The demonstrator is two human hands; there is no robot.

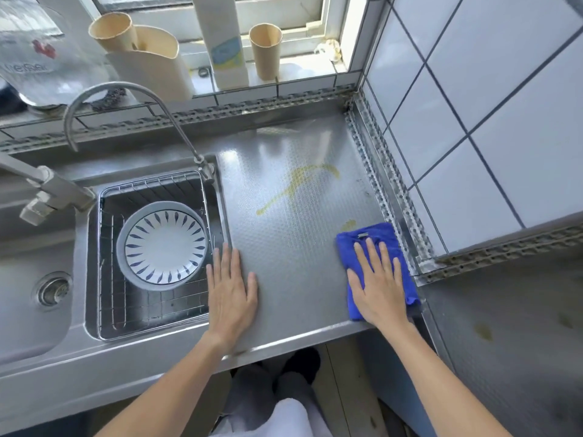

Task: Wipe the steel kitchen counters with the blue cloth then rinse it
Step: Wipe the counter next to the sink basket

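Steel counter (293,247) is marked by a yellowish smear (296,184). The blue cloth (375,266) is pressed flat near its right edge by the right hand (378,288), fingers straight and spread. The left hand (232,294) is laid flat, fingers together, beside the sink basket (107,310).

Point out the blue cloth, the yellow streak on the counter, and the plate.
blue cloth (353,247): head view, bare upper-left part.
yellow streak (295,184): head view, middle of the smear.
plate (165,247): head view, white centre.
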